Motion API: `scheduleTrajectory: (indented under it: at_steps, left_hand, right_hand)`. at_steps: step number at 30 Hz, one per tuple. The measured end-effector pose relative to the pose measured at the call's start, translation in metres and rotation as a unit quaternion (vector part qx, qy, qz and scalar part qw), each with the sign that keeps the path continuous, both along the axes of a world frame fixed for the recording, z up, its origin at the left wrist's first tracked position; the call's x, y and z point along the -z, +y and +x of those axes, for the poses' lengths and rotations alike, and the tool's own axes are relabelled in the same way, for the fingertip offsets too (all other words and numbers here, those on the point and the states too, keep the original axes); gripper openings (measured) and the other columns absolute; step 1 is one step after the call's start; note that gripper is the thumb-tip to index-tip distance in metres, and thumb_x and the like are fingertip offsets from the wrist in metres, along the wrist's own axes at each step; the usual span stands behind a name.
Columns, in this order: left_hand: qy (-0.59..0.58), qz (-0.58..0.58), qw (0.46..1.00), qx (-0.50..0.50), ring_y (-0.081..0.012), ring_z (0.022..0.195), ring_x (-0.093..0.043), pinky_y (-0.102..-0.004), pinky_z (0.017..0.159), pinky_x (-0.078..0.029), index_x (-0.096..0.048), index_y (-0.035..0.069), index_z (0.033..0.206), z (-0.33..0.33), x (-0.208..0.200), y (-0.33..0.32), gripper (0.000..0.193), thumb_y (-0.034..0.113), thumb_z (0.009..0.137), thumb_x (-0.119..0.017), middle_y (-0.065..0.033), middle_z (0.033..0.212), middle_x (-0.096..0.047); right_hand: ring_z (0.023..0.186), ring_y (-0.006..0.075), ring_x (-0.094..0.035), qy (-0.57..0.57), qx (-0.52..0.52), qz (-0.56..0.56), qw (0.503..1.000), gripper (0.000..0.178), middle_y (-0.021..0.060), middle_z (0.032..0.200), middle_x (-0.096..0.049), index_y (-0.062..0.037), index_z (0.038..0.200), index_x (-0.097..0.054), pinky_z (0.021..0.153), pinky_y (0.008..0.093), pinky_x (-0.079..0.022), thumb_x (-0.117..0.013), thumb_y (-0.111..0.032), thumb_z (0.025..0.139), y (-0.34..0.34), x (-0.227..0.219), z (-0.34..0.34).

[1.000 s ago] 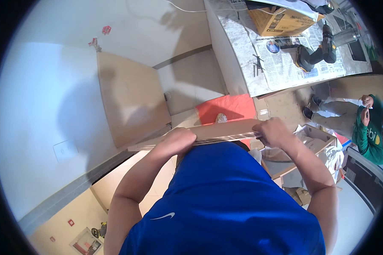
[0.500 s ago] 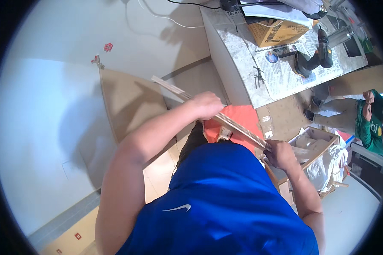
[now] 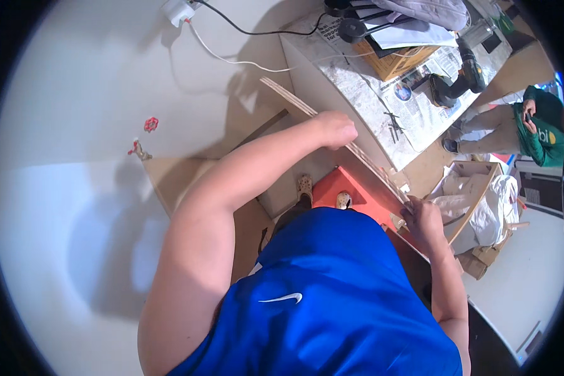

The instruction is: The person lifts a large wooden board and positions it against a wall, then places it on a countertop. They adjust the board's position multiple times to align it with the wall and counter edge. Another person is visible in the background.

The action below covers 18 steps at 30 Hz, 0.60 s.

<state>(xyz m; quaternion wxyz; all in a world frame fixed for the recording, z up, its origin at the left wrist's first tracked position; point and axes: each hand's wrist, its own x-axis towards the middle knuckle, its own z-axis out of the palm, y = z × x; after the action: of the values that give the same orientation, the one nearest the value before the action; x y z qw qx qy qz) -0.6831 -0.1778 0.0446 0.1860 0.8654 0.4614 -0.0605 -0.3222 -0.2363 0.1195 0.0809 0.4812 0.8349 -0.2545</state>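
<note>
A long board (image 3: 375, 168), seen nearly edge-on with layers like plywood along its edge, slants across in front of me from upper left to lower right. My left hand (image 3: 336, 130) is closed over its upper edge, a little above the middle. Lower down, my right hand (image 3: 423, 218) grips the board near its right end, with the fingertips partly hidden. The board's far left end (image 3: 276, 89) sticks out past my left hand, close to the side of the counter. Most of the board's lower face is hidden from this angle.
A counter (image 3: 319, 59) carries newspaper, a cordless drill (image 3: 473, 72), a yellow carton (image 3: 391, 62) and several dark screws or bits. A red sheet (image 3: 332, 188) lies by my feet. Right stand an open wooden box (image 3: 476, 168) with white cloth and another person (image 3: 539, 128). Left is a wall tap (image 3: 141, 150).
Both hands and the board have shifted to the right. The board's left end has swung up toward the counter. My view has turned, and the board now slants more steeply.
</note>
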Motion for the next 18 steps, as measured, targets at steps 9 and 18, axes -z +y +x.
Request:
scheduleTrajectory:
  at_steps: [9,18]
  left_hand:
    - [0.082,-0.011,0.992,0.094,-0.0355,0.088,-0.075,-0.0481,0.076,-0.06,-0.078,0.008,0.078,-0.021,0.013,0.034,0.009,0.007,0.072,-0.072,-0.0149,0.088,-0.077]
    - [0.068,0.053,0.99,0.11,-0.0349,0.089,-0.076,-0.047,0.077,-0.061,-0.079,0.006,0.079,-0.038,0.001,0.047,0.008,0.008,0.073,-0.074,-0.0152,0.088,-0.077]
  right_hand:
    - [0.083,0.0422,-0.072,-0.012,0.044,0.038,0.998,0.027,0.0221,0.085,-0.073,-0.0082,0.11,-0.073,0.077,0.0521,-0.057,-0.076,-0.021,0.086,-0.008,0.035,-0.032]
    - [0.08,0.04,-0.073,0.01,0.061,0.095,0.994,0.03,0.0187,0.084,-0.074,-0.0111,0.113,-0.073,0.074,0.0518,-0.058,-0.076,-0.025,0.087,-0.013,0.077,-0.048]
